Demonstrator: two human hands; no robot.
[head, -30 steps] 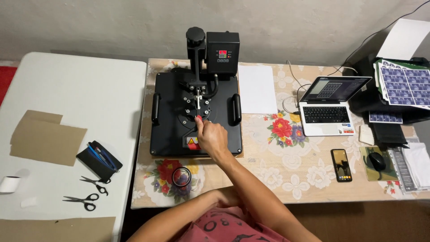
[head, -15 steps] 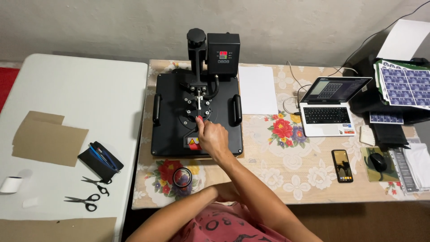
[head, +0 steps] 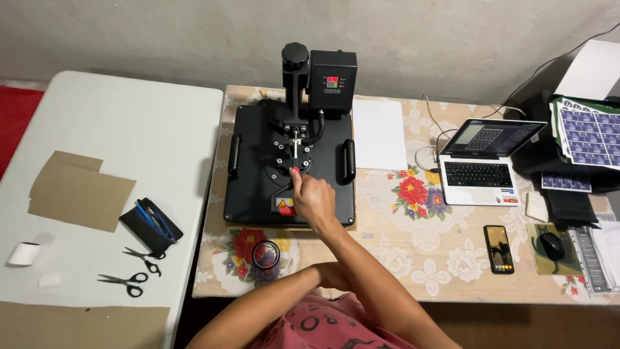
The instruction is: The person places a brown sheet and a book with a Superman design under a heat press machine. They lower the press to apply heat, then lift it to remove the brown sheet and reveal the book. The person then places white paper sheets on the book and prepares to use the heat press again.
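Observation:
A black heat press [head: 258, 187] lies closed on the flower-patterned table [head: 413, 271], with its control box [head: 332, 74] at the back. My right hand [head: 314, 199] reaches over the lower front of the press and grips its lever handle [head: 295, 171], whose red tip shows above my fingers. My left hand [head: 328, 274] rests close to my body at the table's front edge, mostly hidden under my right forearm. Its fingers cannot be made out.
A white sheet [head: 380, 132] lies right of the press, then a laptop [head: 481, 174], phone [head: 498, 249], mouse [head: 552, 245] and printed sheets [head: 591, 132]. A tape ring [head: 265, 254] sits in front of the press. The white table holds cardboard [head: 77, 190], a pencil case [head: 150, 225] and scissors [head: 145, 258].

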